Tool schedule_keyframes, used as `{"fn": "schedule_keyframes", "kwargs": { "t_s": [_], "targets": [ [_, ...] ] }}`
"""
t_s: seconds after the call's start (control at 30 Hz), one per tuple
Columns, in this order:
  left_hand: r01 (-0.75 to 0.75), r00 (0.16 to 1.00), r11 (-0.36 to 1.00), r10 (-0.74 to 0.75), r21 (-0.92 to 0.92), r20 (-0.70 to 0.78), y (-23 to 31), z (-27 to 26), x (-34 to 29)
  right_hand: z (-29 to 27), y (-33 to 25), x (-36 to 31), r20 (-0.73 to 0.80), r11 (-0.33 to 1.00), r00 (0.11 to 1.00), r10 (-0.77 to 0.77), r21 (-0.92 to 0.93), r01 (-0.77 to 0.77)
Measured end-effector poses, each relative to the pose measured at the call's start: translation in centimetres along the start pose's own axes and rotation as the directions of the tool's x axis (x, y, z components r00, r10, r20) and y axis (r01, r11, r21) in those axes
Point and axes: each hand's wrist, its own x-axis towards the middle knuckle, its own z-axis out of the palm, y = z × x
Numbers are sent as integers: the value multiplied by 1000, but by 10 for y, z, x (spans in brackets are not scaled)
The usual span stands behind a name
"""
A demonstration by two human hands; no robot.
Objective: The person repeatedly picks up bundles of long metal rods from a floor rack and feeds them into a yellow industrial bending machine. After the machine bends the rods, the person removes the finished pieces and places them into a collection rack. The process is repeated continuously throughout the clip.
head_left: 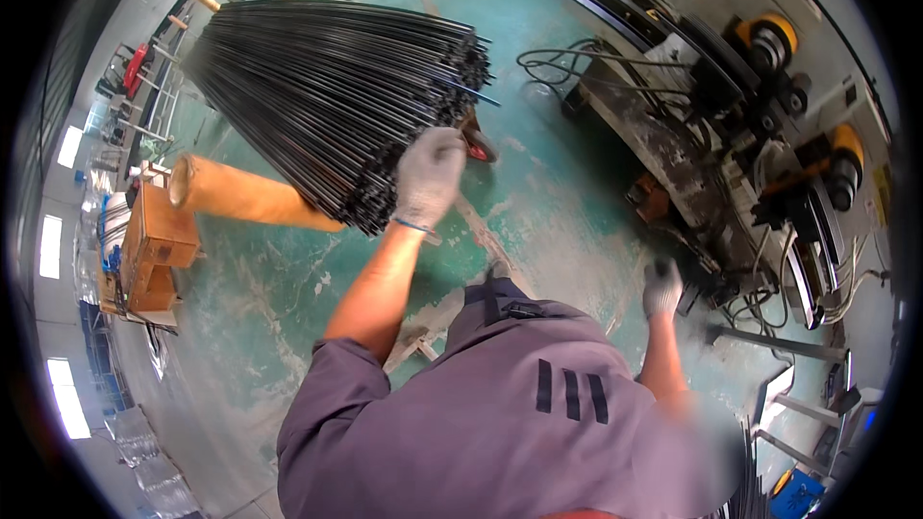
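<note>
A big bundle of long, thin black rods (317, 67) lies ahead of me to the left, its near ends bunched unevenly. My left hand (430, 178), in a pale grey work glove, is at those rod ends with its fingers curled closed. Whether a rod is inside the fingers is hidden. Away to the right, my right hand (662, 288) hangs low by the machine, also gloved. Its fingers look curled closed, and what they may hold cannot be made out. One bluish rod (471, 90) sticks out past the others.
An orange-brown padded roller (255, 194) projects beside the rods, near a wooden box stand (159, 240). At right stands a machine bench (663, 139) with cables and yellow-and-black motors (769, 37). A caster wheel (481, 146) shows under the bundle. A metal frame (808, 408) is at lower right.
</note>
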Motion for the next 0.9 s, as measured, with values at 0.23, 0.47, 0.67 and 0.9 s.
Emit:
{"fn": "schedule_keyframes", "kwargs": {
  "t_s": [0.23,0.47,0.67,0.9],
  "targets": [
    [60,912,942,84,332,-403,-125,-129,66,96,-308,113,149,848,835,-529,85,522],
    [23,898,862,205,507,-389,-125,-119,68,220,-477,176,346,639,733,-585,-360,680],
    [89,895,870,143,484,-422,-124,-121,69,271,-520,184,508,595,739,-441,-451,665],
    [120,911,812,138,570,-388,-123,-127,81,271,-540,200,727,359,564,-391,-443,821]
  ]
}}
